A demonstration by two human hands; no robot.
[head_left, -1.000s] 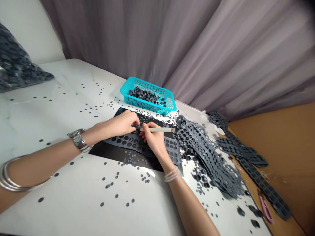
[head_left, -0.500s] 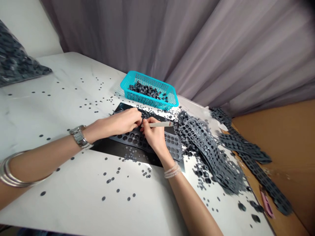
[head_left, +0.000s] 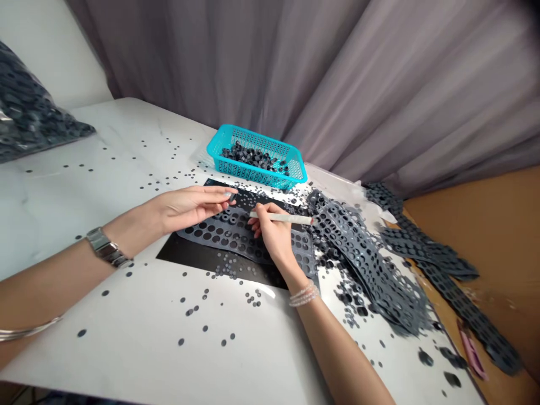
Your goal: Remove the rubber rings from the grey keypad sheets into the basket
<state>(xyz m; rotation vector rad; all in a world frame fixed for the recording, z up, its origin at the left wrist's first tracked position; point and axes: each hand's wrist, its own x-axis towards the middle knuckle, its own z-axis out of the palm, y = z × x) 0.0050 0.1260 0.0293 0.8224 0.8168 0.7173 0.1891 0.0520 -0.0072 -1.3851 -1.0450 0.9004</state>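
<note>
My left hand (head_left: 194,207) is raised over the far left part of the dark sheet. Its thumb and fingers pinch a small black rubber piece (head_left: 232,197). My right hand (head_left: 273,230) is closed around a white pen-like stick (head_left: 287,217), whose tip points left toward my left hand. Beneath both hands lies a grey rubber strip with rows of round holes (head_left: 215,236), resting on a black board (head_left: 185,256). Several ring-shaped pieces sit on the strip near my left fingers. Part of the strip is hidden by my right hand.
A turquoise basket (head_left: 257,171) with black rubber pieces stands behind the board. Punched strips (head_left: 358,259) are heaped at the right, beside loose black bits. A pink-handled cutter (head_left: 472,351) lies at the right edge. A filled plastic bag (head_left: 34,112) stands far left. Small discs dot the white table (head_left: 139,343).
My left hand has lifted off the strip and turned, moving slightly left, with a small black piece now showing in its fingers. My right hand has shifted a little right with the stick.
</note>
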